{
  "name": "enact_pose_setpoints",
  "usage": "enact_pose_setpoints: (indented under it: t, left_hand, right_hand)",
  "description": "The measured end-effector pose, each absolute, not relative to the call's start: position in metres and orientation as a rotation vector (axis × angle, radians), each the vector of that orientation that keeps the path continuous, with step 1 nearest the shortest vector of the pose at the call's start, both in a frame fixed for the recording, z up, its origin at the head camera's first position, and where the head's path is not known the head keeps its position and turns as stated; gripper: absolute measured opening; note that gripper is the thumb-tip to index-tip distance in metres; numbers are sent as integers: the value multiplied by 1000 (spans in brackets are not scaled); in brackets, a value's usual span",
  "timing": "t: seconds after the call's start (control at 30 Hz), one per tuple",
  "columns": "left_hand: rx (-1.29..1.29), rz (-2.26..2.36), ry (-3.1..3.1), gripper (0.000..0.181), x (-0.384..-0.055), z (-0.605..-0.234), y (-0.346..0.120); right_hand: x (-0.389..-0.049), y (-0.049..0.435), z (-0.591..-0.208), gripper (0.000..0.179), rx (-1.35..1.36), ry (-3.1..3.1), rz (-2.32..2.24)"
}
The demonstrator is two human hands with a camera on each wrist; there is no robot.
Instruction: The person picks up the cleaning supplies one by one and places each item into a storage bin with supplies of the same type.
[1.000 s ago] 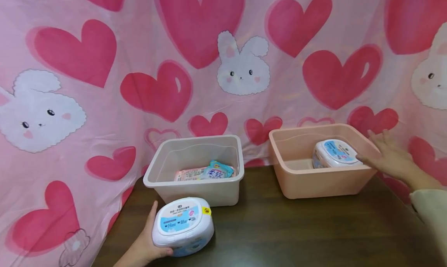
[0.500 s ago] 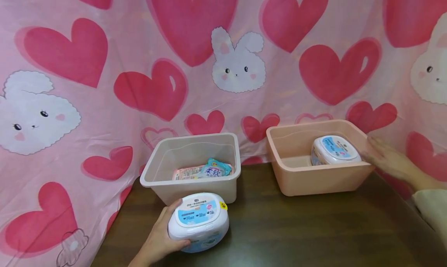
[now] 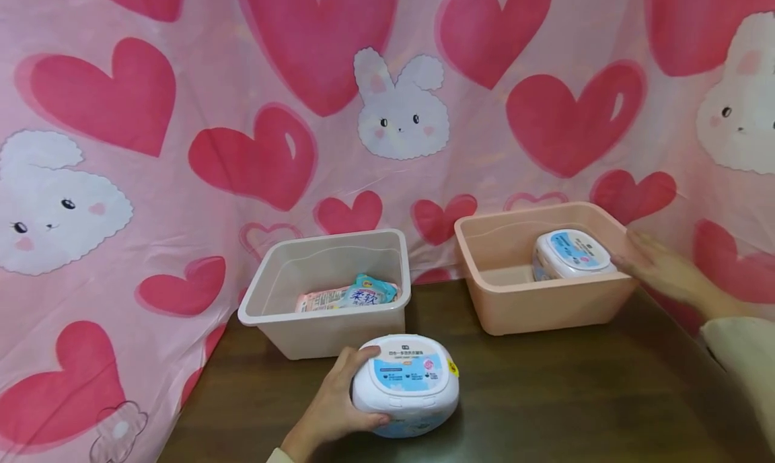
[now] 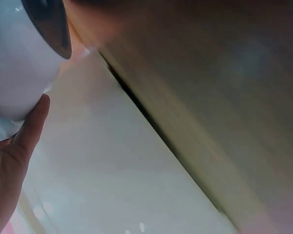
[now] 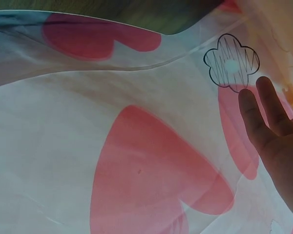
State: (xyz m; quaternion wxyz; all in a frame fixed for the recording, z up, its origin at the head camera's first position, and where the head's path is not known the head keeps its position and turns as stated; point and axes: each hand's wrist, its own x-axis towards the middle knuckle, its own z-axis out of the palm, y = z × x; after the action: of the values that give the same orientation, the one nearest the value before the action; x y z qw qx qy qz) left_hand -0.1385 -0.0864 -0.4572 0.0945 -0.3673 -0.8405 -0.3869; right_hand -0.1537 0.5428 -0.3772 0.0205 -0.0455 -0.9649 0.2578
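Note:
My left hand [image 3: 339,399] grips a white lidded tub [image 3: 406,385] by its left side, thumb low and fingers up near the lid. The tub has a blue printed label and a yellow sticker, and is tilted toward me over the dark table. The left wrist view shows the tub's white side [image 4: 19,63] beside that hand [image 4: 10,165]. At the far right, my right hand [image 3: 666,268] has its fingers extended at the right rim of the peach bin [image 3: 545,311]. A similar white tub [image 3: 572,254] sits in that bin. In the right wrist view the hand [image 5: 278,146] holds nothing.
A cream bin [image 3: 329,335] stands behind the held tub, with a pink packet [image 3: 317,300] and a teal pouch [image 3: 372,291] inside. Both bins stand on the dark wooden table [image 3: 514,396]. A pink heart-and-rabbit cloth [image 3: 472,153] hangs behind and along the sides.
My left hand has carried the tub rightward, from before the cream bin toward the table's middle. My right hand has come from spread and slightly raised to the peach bin's right rim.

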Motion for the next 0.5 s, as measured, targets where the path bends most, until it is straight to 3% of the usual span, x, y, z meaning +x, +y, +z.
enact_pose_setpoints:
  t: [0.27, 0.5]
  left_hand:
    - [-1253, -1305, -2386, 98, -140, -439, -31]
    - [-1304, -1495, -2114, 87, -150, -396, 16]
  right_hand:
    - [-151, 541, -377, 102, -153, -2989, 845]
    - [-152, 541, -376, 102, -168, -2991, 859]
